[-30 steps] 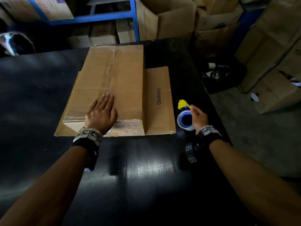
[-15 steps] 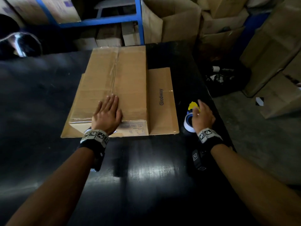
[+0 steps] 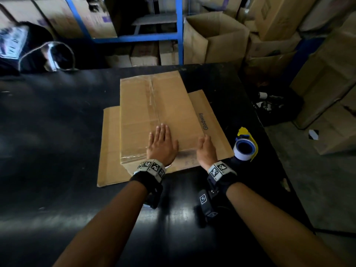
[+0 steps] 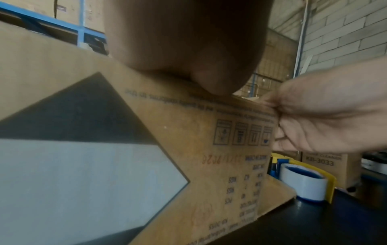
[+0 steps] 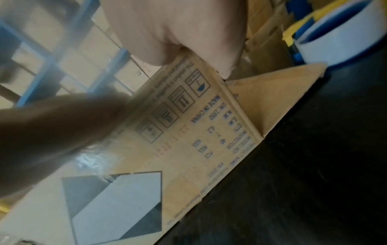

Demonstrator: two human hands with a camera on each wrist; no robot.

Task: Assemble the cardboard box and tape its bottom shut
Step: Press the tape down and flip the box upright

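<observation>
The cardboard box (image 3: pixel 154 112) stands on the black table (image 3: pixel 57 132), with clear tape along its top seam and its lower flaps spread flat around it. My left hand (image 3: pixel 162 145) lies flat, fingers straight, on the near part of the box top. My right hand (image 3: pixel 207 149) holds the box's near right corner, thumb on top and fingers down the right side; the left wrist view shows this hand (image 4: pixel 330 112) curled at that edge. The printed end of the box (image 5: pixel 188 132) faces me. The blue and yellow tape dispenser (image 3: pixel 245 149) stands on the table right of the flap, untouched.
The table's right edge runs just past the tape dispenser, with concrete floor and stacked cartons (image 3: pixel 327 74) beyond. Open cartons (image 3: pixel 215 39) and a blue rack (image 3: pixel 180 31) stand behind the far edge. A dark bag (image 3: pixel 48 54) sits at the far left.
My right hand let go of the tape dispenser and moved left to the box's near right corner. My left hand stays flat on the box top.
</observation>
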